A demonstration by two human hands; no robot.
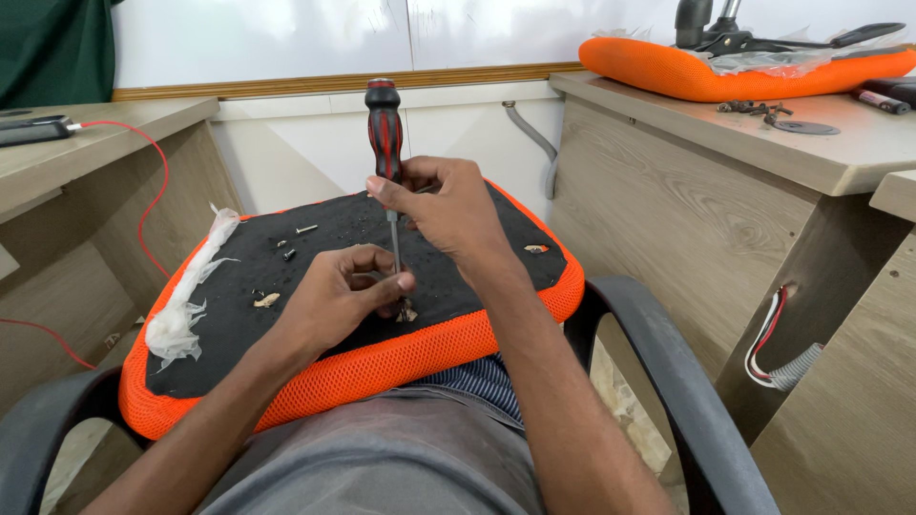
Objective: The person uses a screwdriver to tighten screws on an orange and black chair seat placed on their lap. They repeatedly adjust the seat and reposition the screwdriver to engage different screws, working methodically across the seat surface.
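An orange mesh chair seat point(448, 348) lies upside down across my lap, its black underside point(324, 238) facing up. My right hand point(448, 205) grips a screwdriver point(385, 129) with a red and black handle, held upright with its tip down on the black underside. My left hand point(339, 291) pinches the lower end of the shaft near the tip. Loose screws point(305, 230) and small wood chips point(266, 300) lie on the black surface to the left of my hands.
Torn white plastic wrap point(186, 305) hangs off the seat's left edge. Black armrests point(658, 362) flank me. A second orange cushion point(725, 72) with a black metal chair part sits on the desk point(811, 157) at right, beside screws. A red wire point(153, 181) trails at left.
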